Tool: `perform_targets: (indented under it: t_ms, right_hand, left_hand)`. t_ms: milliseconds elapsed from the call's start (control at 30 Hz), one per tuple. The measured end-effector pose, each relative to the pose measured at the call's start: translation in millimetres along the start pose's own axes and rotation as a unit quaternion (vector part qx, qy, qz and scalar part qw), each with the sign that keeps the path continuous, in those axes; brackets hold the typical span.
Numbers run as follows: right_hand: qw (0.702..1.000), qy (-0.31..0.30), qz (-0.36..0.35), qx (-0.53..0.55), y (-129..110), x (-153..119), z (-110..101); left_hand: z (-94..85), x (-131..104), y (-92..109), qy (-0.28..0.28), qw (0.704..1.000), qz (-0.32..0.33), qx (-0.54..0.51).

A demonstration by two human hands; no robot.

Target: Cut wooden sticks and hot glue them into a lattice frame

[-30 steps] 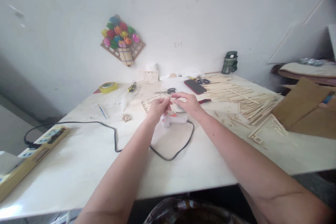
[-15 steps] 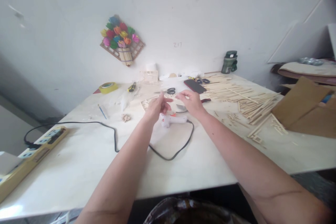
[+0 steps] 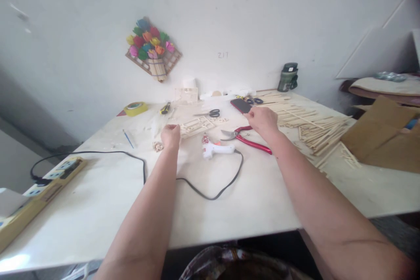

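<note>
My left hand (image 3: 171, 135) is closed at the left end of a flat wooden stick frame (image 3: 197, 126); its fingertips are too small to tell what they pinch. Over the near edge of a dark phone (image 3: 241, 105) is my right hand (image 3: 262, 120), its fingers pressed together, and whatever may be between them is hidden. Between the hands lie a white glue gun (image 3: 218, 149) with a black cord and red-handled pruning shears (image 3: 252, 143). Black-handled scissors (image 3: 214, 113) rest behind the frame.
Many thin wooden sticks (image 3: 305, 118) spread at the right beside a cardboard box (image 3: 383, 138). Yellow tape (image 3: 135, 108), a cutter (image 3: 165, 108) and a power strip (image 3: 49, 188) are on the left. A green bottle (image 3: 288, 78) stands by the wall.
My hands have moved apart, the left one leftward and the right one rightward. Their fingers were spread and are now drawn together. The wooden frame and the shears are more visible.
</note>
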State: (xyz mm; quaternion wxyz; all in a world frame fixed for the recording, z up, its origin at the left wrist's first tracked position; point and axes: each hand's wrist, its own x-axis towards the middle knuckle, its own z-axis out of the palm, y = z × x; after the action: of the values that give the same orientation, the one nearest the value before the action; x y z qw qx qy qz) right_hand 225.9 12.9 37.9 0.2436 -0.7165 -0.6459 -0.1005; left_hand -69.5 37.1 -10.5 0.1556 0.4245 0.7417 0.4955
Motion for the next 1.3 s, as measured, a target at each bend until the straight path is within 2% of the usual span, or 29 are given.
perform_targets:
  t_ms: [67, 133, 267, 400, 533, 700, 867, 967, 1167, 1300]
  right_hand:
    - [0.998, -0.025, -0.046, 0.019, -8.2, -4.1, -2.3]
    - [0.99, -0.082, -0.109, 0.041, -15.3, -9.2, -3.6]
    - [0.95, -0.209, -0.224, 0.056, -28.7, -22.1, -1.3]
    - [0.926, -0.254, -0.277, 0.021, -43.1, -34.8, 2.7]
    - [0.918, -0.253, -0.305, -0.009, -53.1, -42.8, 9.0]
    - [0.912, -0.271, -0.306, -0.025, -60.3, -50.0, 22.2]
    - [0.932, -0.215, -0.289, -0.02, -63.2, -52.6, 25.3]
    - [0.952, -0.172, -0.253, -0.009, -60.5, -47.3, 22.1]
    - [0.982, -0.099, -0.159, -0.001, -46.1, -32.8, 21.2]
    - [0.989, -0.079, -0.122, -0.006, -36.3, -25.1, 22.8]
  left_hand:
    - [0.8, 1.3, -1.7, 0.004, 1.0, 0.007, 0.011]
    - [0.7, 2.0, -3.1, 0.007, 1.0, 0.012, 0.026]
    - [-1.9, 0.4, -4.9, 0.001, 0.998, 0.02, 0.063]
    - [-4.8, -3.8, -4.3, -0.018, 0.995, 0.022, 0.099]
    - [-6.9, -8.5, -1.5, -0.028, 0.992, 0.012, 0.125]
    - [-9.1, -14.2, 3.8, -0.044, 0.985, 0.006, 0.167]
    - [-7.9, -16.9, 4.1, -0.052, 0.98, 0.014, 0.189]
    - [-6.2, -18.0, 3.9, -0.044, 0.98, 0.018, 0.191]
    - [-3.7, -22.0, 10.5, 0.031, 0.974, 0.065, 0.213]
    - [2.7, -27.9, 15.8, -0.023, 0.975, 0.101, 0.197]
